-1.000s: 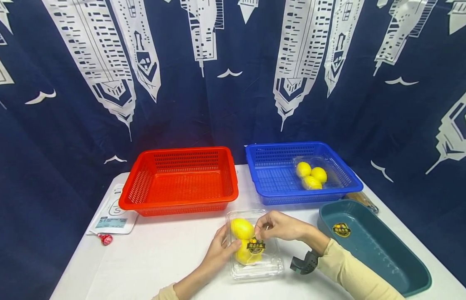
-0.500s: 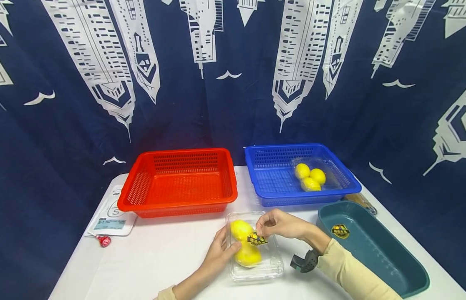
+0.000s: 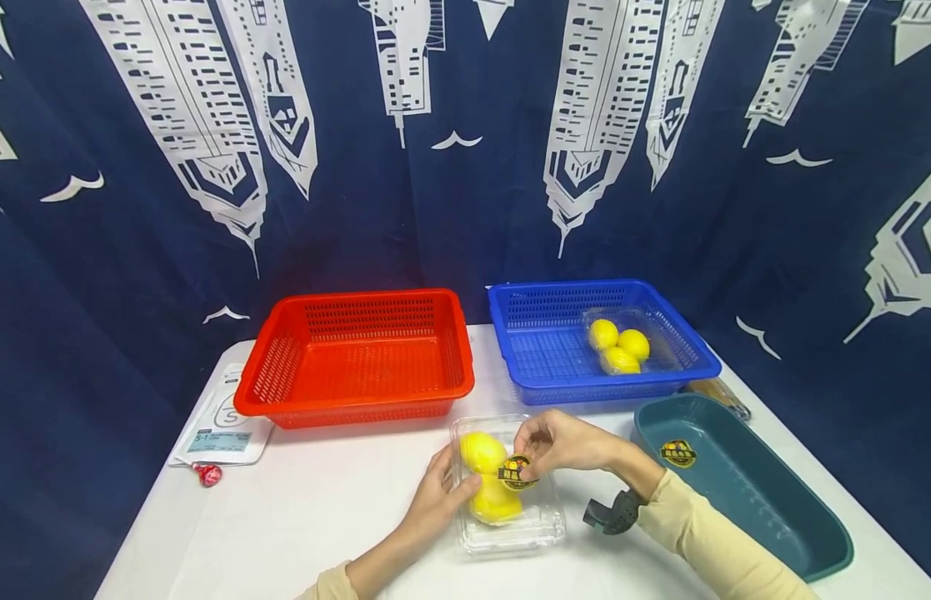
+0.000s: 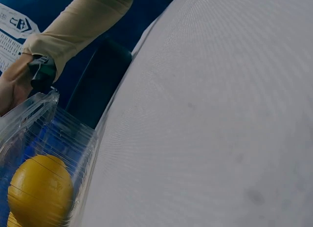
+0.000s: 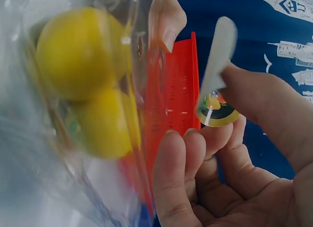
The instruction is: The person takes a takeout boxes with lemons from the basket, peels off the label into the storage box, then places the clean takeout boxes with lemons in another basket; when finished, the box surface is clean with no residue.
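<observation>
A clear plastic clamshell box [image 3: 510, 525] lies on the white table [image 3: 307, 517] with two yellow lemons [image 3: 483, 454] inside. My left hand [image 3: 444, 490] grips the box's left side, thumb on the lid. My right hand [image 3: 536, 454] pinches a round black-and-yellow sticker [image 3: 516, 472] just above the lid. In the right wrist view the sticker [image 5: 217, 109] curls between my thumb and fingers, beside the lemons [image 5: 78, 51]. The left wrist view shows one lemon [image 4: 39, 190] through the box wall [image 4: 44, 134].
A red basket [image 3: 356, 358] stands behind the box. To its right, a blue basket [image 3: 543, 350] holds another clear box with three lemons [image 3: 618, 346]. A teal tray [image 3: 743, 492] with a sticker [image 3: 677, 452] lies at the right. A paper packet [image 3: 221, 429] and red candy [image 3: 208, 475] lie at the left.
The sticker lay flat on the lid a second ago; my right hand has peeled it up and holds it slightly above the lid. My left hand has stayed on the box.
</observation>
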Available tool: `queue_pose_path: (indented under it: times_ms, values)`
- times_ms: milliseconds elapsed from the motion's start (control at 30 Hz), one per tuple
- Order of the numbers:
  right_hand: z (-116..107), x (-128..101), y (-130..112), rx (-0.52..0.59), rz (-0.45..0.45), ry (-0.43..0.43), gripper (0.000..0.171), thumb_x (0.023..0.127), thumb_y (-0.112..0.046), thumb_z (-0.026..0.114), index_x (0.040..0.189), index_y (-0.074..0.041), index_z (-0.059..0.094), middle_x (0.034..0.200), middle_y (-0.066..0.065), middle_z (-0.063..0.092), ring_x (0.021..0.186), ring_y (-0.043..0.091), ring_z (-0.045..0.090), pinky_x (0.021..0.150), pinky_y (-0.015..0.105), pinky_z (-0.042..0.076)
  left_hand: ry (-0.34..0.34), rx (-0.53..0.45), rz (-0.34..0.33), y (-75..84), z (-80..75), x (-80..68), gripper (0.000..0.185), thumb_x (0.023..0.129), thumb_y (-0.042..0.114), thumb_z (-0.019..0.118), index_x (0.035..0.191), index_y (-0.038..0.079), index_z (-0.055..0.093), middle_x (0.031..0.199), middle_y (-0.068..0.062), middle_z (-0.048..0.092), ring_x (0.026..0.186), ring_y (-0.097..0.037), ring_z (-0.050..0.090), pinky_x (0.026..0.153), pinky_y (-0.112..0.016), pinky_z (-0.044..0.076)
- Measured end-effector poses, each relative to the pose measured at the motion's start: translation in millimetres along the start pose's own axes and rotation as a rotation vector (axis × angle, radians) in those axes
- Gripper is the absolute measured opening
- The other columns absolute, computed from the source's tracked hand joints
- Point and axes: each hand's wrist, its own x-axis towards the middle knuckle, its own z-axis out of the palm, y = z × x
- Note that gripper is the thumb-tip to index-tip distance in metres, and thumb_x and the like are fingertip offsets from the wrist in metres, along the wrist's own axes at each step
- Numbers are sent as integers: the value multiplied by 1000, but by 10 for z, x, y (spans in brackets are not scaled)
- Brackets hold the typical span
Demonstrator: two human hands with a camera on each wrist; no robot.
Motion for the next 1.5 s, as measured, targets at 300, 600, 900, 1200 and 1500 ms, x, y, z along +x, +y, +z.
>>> queue_pose_path:
  times_ms: [300, 600, 900, 1200, 1500]
  values:
    - [-158, -240, -51, -109, 27, 24, 30, 68, -7, 82, 90, 0, 64, 80, 1, 62, 72, 8, 57, 66, 19, 52, -9, 18, 17, 9, -19, 13, 75, 93, 24, 62, 150, -6, 24, 155, -30, 21, 142, -50, 27, 115, -53, 28]
    - [-383, -633, 169, -102, 88, 55, 33, 68, -7, 83, 90, 2, 60, 79, 0, 58, 70, 7, 54, 62, 19, 49, -7, 20, -9, -16, -30, 15, 75, 92, 25, 63, 151, -4, 26, 156, -28, 21, 145, -47, 24, 117, -51, 26]
    - [-680, -1105, 294, -91, 126, 80, 35, 73, -6, 80, 94, 5, 54, 81, 3, 55, 70, 7, 52, 59, 21, 50, -16, 2, -4, -2, -14, 1, 74, 93, 24, 62, 151, -4, 26, 156, -28, 22, 144, -47, 25, 117, -51, 26]
    - [-1026, -1574, 568, -135, 147, 106, 35, 75, -4, 78, 92, 9, 50, 77, -2, 45, 68, 1, 46, 53, 23, 44, -22, -2, -5, 17, -3, -2, 73, 94, 24, 61, 151, -4, 25, 155, -28, 23, 143, -48, 28, 117, -52, 27]
    - [-1050, -1716, 810, -180, 308, 161, 34, 67, 1, 78, 88, 4, 52, 75, -1, 48, 66, 5, 48, 54, 21, 48, -26, -17, 7, 23, -9, -3, 72, 94, 21, 61, 150, -6, 26, 155, -28, 22, 143, -48, 27, 116, -52, 28]
